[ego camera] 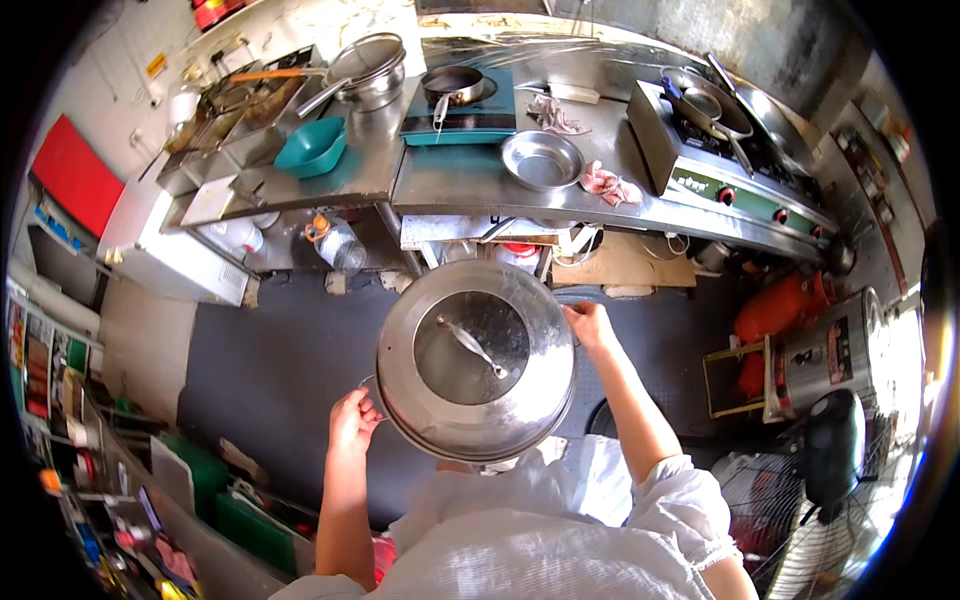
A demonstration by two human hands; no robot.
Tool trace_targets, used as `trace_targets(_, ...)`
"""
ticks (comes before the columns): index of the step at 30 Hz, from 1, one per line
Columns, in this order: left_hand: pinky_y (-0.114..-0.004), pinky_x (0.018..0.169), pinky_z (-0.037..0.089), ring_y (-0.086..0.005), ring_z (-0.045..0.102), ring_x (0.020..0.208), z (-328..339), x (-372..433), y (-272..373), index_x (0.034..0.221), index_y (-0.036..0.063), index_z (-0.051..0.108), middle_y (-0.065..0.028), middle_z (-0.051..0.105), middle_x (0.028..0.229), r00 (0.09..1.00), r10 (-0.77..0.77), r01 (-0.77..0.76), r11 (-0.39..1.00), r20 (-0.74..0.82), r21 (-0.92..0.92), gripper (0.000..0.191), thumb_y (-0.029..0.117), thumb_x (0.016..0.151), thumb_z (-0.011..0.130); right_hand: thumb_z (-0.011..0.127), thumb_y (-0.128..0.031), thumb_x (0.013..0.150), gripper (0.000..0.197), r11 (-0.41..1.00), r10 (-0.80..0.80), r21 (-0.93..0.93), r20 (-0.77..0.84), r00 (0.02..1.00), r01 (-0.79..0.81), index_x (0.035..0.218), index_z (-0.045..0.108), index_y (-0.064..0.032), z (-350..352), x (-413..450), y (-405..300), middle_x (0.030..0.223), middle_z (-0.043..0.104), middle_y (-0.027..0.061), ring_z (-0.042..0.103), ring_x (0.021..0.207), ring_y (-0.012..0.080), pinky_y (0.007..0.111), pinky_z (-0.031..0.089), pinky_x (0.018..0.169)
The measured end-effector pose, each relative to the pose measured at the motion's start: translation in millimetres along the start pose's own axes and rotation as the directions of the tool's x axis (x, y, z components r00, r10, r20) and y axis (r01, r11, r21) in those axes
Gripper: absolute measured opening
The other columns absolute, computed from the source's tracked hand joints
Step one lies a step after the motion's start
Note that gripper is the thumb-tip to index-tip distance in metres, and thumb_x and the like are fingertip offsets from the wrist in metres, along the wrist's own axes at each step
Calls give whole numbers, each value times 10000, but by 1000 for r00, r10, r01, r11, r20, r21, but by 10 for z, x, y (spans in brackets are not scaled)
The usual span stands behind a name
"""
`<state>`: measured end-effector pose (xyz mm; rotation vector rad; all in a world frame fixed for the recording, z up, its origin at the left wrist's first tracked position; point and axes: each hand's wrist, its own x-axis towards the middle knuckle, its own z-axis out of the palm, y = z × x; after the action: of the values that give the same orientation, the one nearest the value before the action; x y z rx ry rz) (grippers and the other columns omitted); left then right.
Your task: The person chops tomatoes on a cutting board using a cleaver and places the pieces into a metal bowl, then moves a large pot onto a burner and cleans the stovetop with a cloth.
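Note:
A large round stainless-steel pot, mostly hidden under its lid, is held in front of my body above the dark floor. The lid has a glass centre and a metal bar handle across it. My left hand grips the pot's wire side handle at the lower left. On the opposite side, my right hand is closed at the pot's rim, where the handle is mostly covered by my fingers. What the pot contains cannot be made out.
Ahead runs a steel counter with a teal basin, a saucepan on an induction cooker, a metal bowl and cloths. A gas stove stands right. A red gas cylinder and a fan flank my right.

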<state>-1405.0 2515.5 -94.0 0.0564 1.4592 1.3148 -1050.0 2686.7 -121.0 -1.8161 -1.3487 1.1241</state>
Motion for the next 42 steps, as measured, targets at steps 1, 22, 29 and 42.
trace_targets(1,-267,477,358,-95,344,438,-1,86,95,720,78,493,25,387,537,999,-7,8,1000,46,-17,80,131,754,543,668,-284,704,390,998,8,56,7,1000,-9,812,602,85,45,8,-133,721,624,133,565,674,156,294,436,637)
trace_targets(22,-214,332,177,-67,205,346,354,2313,2346,847,69,512,57,257,442,975,164,-202,933,-149,-297,128,140,871,408,660,-333,663,320,977,-195,139,300,934,159,780,651,-35,1793,2789,-2708,821,628,149,602,817,263,330,458,753)
trace_targets(29,-198,394,298,-57,305,406,802,2590,2377,896,66,547,52,381,510,878,119,-289,903,-464,-316,191,203,886,414,620,-385,685,394,940,-292,-48,400,869,338,791,620,-5,2211,3471,-3101,827,610,180,577,838,320,356,446,751)
trace_targets(42,-274,602,476,-114,529,620,948,2598,2502,978,41,537,-35,589,815,877,80,-245,923,-473,-296,238,191,896,372,679,-252,639,588,725,-623,-465,-128,772,508,1123,411,-52,1652,3764,-3119,1146,413,124,397,1069,281,401,370,847)
